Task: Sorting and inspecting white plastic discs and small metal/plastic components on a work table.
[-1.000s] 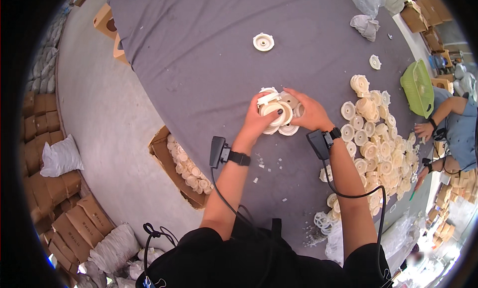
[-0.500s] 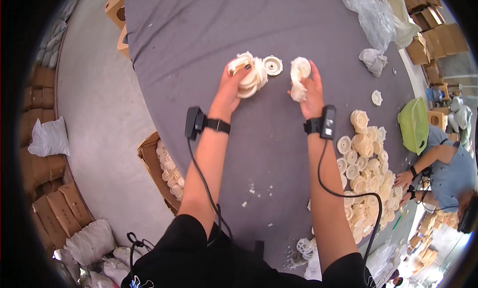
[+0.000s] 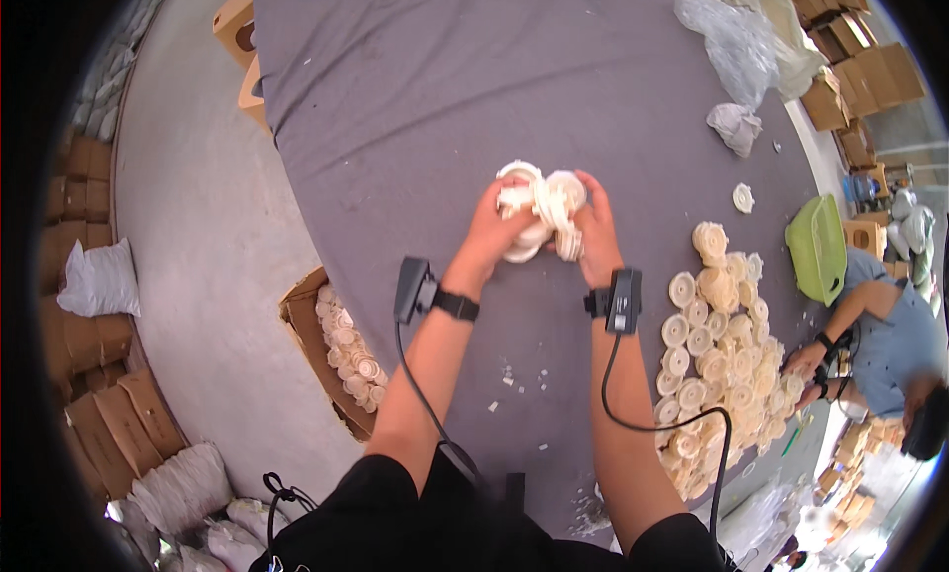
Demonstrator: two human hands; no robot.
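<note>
Clutching cream moulded parts (image 3: 539, 216) between left hand (image 3: 491, 234) and right hand (image 3: 596, 238) above grey counter (image 3: 415, 107); fingertips hidden behind bundle.

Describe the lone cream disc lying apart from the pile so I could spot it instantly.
On the grey table, look right of both hands, above the big pile of cream discs. The single disc lies flat by itself, below a crumpled plastic bag, touching nothing.
</note>
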